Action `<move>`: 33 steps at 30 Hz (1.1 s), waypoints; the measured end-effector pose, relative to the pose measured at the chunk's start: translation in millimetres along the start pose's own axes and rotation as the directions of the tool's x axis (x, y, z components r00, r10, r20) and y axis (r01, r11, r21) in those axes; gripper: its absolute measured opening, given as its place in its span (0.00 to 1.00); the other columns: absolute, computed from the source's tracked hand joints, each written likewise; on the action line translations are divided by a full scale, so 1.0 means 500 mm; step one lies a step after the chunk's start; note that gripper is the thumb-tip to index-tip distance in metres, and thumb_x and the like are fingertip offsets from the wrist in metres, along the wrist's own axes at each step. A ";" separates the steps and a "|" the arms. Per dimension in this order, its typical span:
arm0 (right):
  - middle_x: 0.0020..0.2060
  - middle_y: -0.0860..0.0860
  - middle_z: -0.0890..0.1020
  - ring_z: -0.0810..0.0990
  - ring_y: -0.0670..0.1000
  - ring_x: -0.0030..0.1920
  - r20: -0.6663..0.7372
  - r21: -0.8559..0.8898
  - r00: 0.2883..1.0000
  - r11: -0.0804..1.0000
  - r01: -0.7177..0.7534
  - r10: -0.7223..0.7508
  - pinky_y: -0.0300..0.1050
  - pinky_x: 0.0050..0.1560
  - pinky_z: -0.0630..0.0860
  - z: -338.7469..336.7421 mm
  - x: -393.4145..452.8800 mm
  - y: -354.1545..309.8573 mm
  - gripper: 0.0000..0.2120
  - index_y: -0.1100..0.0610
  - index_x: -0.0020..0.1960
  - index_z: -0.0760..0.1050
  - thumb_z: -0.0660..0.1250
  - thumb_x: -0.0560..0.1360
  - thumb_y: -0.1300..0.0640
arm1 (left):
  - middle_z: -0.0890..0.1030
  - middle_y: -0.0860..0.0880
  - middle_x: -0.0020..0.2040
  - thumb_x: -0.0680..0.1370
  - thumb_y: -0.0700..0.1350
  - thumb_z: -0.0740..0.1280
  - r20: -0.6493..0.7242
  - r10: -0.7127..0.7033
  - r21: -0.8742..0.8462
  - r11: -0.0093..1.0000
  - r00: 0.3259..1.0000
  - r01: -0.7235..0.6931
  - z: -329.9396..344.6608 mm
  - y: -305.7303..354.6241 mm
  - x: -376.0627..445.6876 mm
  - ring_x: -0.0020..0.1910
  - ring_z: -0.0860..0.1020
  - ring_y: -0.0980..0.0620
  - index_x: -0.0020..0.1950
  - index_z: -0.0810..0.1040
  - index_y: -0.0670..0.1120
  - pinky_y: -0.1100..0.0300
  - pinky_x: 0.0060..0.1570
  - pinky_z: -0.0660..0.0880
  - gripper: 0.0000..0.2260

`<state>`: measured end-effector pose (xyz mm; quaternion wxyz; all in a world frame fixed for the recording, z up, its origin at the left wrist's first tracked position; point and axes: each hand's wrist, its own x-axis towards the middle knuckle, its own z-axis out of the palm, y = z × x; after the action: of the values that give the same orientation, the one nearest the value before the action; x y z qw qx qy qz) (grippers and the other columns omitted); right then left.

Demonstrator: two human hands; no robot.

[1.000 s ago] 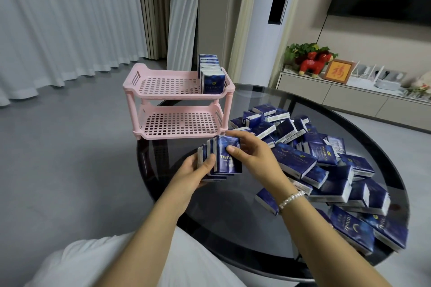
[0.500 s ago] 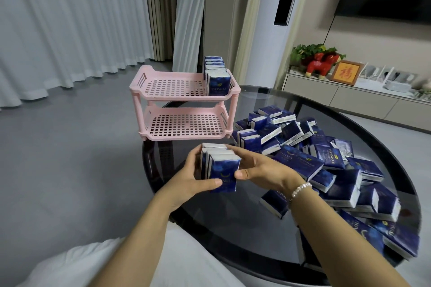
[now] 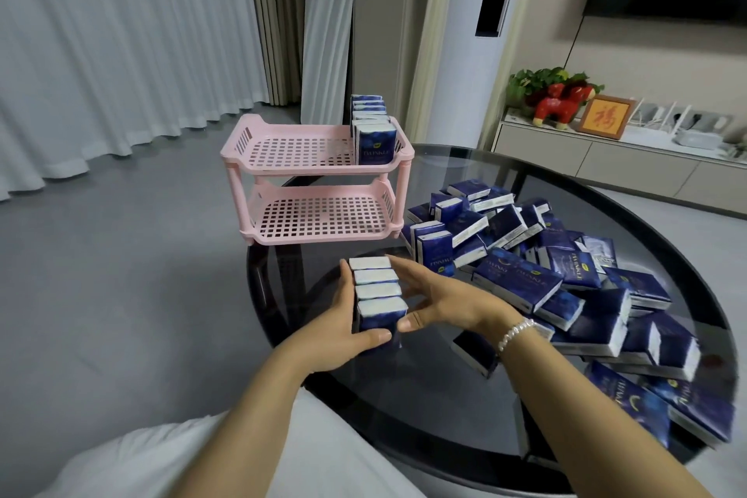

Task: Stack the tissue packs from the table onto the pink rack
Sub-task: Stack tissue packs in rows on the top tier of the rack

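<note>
Four dark-blue, white-topped tissue packs (image 3: 378,295) stand in a row at frame centre, gripped between left hand (image 3: 343,329) and right hand (image 3: 448,301). Pink rack (image 3: 315,190): upper tier holds a row of packs (image 3: 372,129); lower tier bare.

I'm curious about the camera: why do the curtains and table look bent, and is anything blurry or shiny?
Head view: the wide-angle lens bows the curtains and stretches the round glass table; the tabletop mirrors the room in soft glare; the tissue packs at the lower right edge smear, while the bundle of four packs between the left hand and right hand stays fairly sharp.
</note>
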<state>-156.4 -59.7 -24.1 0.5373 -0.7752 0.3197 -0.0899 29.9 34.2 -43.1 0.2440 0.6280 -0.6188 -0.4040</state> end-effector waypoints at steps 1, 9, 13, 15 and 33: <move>0.70 0.45 0.67 0.73 0.49 0.64 -0.015 -0.018 1.000 1.000 0.002 -0.003 0.48 0.63 0.73 0.000 0.001 -0.001 0.45 0.46 0.75 0.52 0.74 0.68 0.61 | 0.48 0.57 0.78 0.76 0.52 0.67 -0.017 0.009 -0.008 1.000 1.000 -0.009 0.001 0.001 0.000 0.74 0.58 0.56 0.71 0.24 0.55 0.63 0.68 0.58 0.49; 0.65 0.44 0.74 0.74 0.48 0.64 -0.072 -0.027 0.995 0.998 0.064 -0.065 0.51 0.66 0.71 -0.017 -0.003 -0.050 0.33 0.43 0.68 0.64 0.73 0.69 0.60 | 0.72 0.64 0.66 0.70 0.45 0.76 -0.240 0.113 -0.163 0.974 0.964 -0.155 -0.022 0.024 -0.015 0.64 0.71 0.67 0.75 0.56 0.57 0.71 0.62 0.68 0.41; 0.62 0.44 0.76 0.75 0.45 0.62 -0.057 -0.032 0.990 0.991 0.128 -0.130 0.38 0.59 0.74 -0.040 -0.001 -0.118 0.29 0.43 0.65 0.65 0.71 0.71 0.64 | 0.72 0.68 0.61 0.68 0.46 0.77 -0.296 0.172 -0.144 0.964 0.940 -0.221 -0.081 0.064 -0.029 0.59 0.72 0.72 0.73 0.60 0.60 0.74 0.59 0.69 0.39; 0.60 0.40 0.76 0.75 0.41 0.61 -0.063 -0.057 0.985 0.986 0.159 -0.162 0.34 0.58 0.73 -0.057 0.004 -0.159 0.28 0.41 0.63 0.65 0.72 0.71 0.63 | 0.74 0.63 0.64 0.64 0.52 0.79 -0.303 0.205 -0.142 0.956 0.931 -0.256 -0.118 0.085 -0.033 0.64 0.72 0.64 0.72 0.63 0.61 0.60 0.66 0.69 0.40; 0.66 0.47 0.74 0.70 0.50 0.68 -0.106 -0.224 0.974 0.959 0.173 -0.200 0.57 0.71 0.64 -0.242 0.226 -0.394 0.41 0.45 0.70 0.62 0.78 0.62 0.47 | 0.73 0.55 0.67 0.57 0.60 0.79 -0.349 0.259 -0.055 0.954 0.900 -0.296 -0.436 0.207 0.118 0.63 0.75 0.56 0.63 0.70 0.67 0.50 0.64 0.73 0.37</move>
<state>-48.2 -177.6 177.3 0.4184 -0.8479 0.2865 -0.1548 140.9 -77.3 149.4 0.4347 0.5794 -0.6283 -0.2836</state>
